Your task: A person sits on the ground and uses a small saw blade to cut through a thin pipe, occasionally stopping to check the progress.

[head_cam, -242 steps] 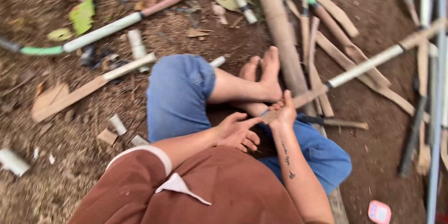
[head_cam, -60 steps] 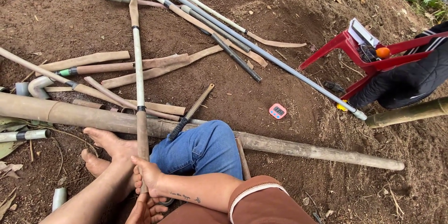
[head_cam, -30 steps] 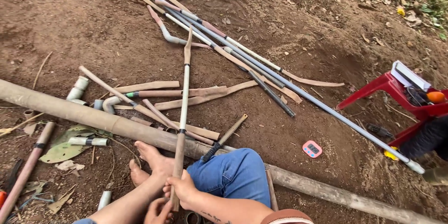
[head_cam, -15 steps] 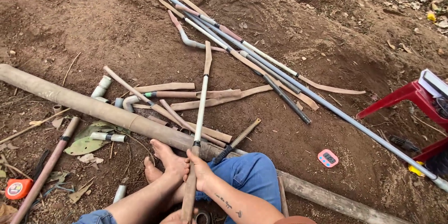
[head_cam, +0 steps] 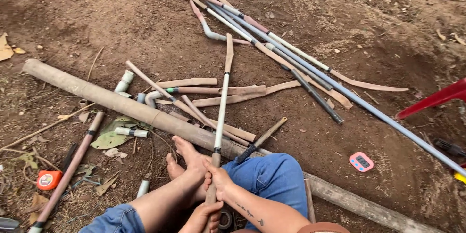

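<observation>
Swung a little further round since half a second ago, the long stick point(head_cam: 222, 112) now points straight up the dirt slope, with the right hand point(head_cam: 219, 180) and left hand point(head_cam: 204, 216) both wrapped tight near its base by the bare feet point(head_cam: 187, 158), so a firm low grip seems wise.

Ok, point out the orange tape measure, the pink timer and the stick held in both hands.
orange tape measure point(head_cam: 48, 180), head view, round case face
pink timer point(head_cam: 361, 161), head view, its screen
stick point(head_cam: 222, 109), head view, pale mid-shaft
</observation>
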